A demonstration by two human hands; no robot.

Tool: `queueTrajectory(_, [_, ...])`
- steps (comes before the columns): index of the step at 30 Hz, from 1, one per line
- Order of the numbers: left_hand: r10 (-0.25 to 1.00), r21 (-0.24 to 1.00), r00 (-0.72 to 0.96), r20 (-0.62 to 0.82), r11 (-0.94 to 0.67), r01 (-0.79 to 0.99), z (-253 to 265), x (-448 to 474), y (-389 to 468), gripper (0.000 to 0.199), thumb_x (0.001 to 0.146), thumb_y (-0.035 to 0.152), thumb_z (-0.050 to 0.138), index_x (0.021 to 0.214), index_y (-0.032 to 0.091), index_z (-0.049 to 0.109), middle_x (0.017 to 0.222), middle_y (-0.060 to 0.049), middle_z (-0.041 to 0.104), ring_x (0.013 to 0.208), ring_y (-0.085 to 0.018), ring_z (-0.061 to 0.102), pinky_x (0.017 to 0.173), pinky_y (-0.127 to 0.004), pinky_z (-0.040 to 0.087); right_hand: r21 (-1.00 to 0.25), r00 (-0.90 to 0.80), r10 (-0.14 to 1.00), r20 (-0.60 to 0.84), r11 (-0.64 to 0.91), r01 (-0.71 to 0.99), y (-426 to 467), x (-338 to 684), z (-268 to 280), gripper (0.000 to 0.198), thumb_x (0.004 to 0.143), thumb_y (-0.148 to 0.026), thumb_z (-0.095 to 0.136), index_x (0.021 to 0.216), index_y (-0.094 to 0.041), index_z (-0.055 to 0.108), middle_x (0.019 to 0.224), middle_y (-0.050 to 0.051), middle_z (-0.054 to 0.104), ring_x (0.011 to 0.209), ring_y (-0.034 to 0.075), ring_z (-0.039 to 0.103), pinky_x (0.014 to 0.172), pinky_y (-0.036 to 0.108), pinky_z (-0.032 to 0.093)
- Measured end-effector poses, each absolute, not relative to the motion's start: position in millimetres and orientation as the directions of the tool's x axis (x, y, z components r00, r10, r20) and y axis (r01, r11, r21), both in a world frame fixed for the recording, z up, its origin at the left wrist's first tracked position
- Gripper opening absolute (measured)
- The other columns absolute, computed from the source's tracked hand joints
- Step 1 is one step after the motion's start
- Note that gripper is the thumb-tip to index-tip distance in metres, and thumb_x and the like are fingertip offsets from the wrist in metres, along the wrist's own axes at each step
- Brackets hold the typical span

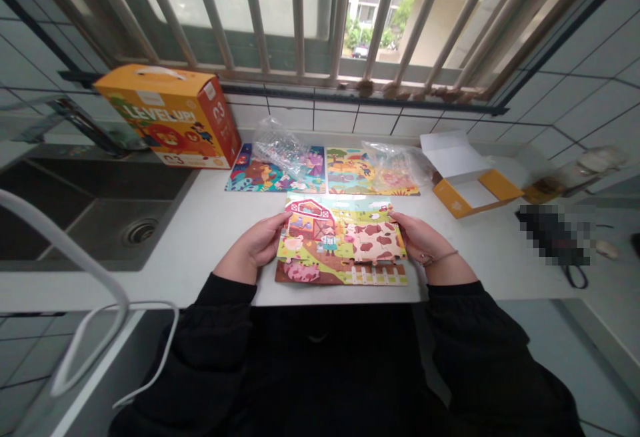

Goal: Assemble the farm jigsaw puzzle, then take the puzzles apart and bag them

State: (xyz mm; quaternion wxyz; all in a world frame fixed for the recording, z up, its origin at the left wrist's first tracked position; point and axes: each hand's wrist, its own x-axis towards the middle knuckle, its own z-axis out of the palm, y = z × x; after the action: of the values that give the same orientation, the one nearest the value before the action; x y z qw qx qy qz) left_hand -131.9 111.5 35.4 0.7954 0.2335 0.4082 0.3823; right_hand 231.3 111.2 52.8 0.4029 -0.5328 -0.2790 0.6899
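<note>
A farm jigsaw puzzle (337,227), with a red barn and a spotted cow, lies at the counter's front between my hands. My left hand (263,239) grips its left edge, thumb on top. At the right edge, my right hand (420,237) holds it the same way. A lower strip (337,273) with a pink pig and a white fence shows below the main part, with an uneven seam between them. The fingers under the puzzle are hidden. Behind it are a blue animal puzzle (280,180) and a yellow animal puzzle (350,173).
Crumpled clear plastic bags (283,147) rest on the rear puzzles. An orange "LEVEL UP!" box (173,120) stands back left beside the sink (173,183). An opened yellow-and-white box (463,187) sits right. A white cable (95,257) hangs at the left foreground.
</note>
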Motion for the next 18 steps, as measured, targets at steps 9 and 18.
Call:
queueTrajectory(9, [0.733,0.626,0.467,-0.495,0.674,-0.393,33.8,-135.6,112.9,0.054,0.106,0.038,0.063,0.149,0.006,0.064,0.124,-0.023,0.082,0.111,-0.033,0.082,0.111,-0.047,0.061,-0.745,-0.259,0.8,-0.542,-0.599,-0.292,117.4,233.1,42.9,0.026,0.109,-0.029,0.053,0.122,-0.016,0.072,0.111,0.013,0.086,0.1,0.026,0.085,0.1,0.042,0.069])
queueTrajectory(18, [0.703,0.568,0.519,-0.486,0.705,-0.424,36.8,-136.8,115.6,0.053,0.107,0.038,0.061,0.15,0.006,0.062,0.12,-0.022,0.083,0.109,-0.033,0.083,0.113,-0.052,0.059,-0.703,-0.398,0.741,-0.541,-0.658,-0.269,116.5,226.1,46.9,0.043,0.112,-0.038,0.047,0.143,-0.015,0.064,0.127,0.015,0.083,0.119,0.028,0.081,0.115,0.047,0.061])
